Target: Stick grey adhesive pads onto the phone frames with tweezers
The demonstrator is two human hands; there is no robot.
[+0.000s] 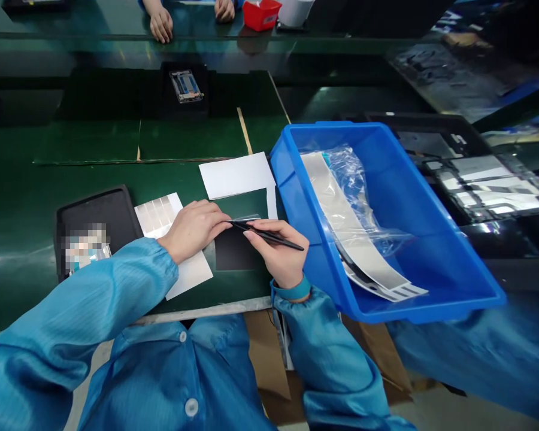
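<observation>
Black tweezers point(281, 240) are gripped in my right hand point(284, 254), their tips pointing left toward my other fingers. My left hand point(195, 230) pinches a thin, flat piece point(247, 218) with a clear edge; the tweezers' tips meet it or lie just beside it. Beneath and between the hands, a dark square sheet point(236, 254) lies on the green work surface. A white sheet with grey rectangular stickers point(158, 215) lies partly under my left wrist. Beyond the hands is a blank white sheet point(237, 175) with a narrow strip at its right.
On the right, a blue bin point(397, 209) holds long sticker strips point(341, 209) and clear plastic. A black tray point(94, 209) stands at left. Farther back lies a phone part point(186, 87). Another person's hands rest near a red container point(260, 13). Black trays with frames point(489, 185) are beyond the bin.
</observation>
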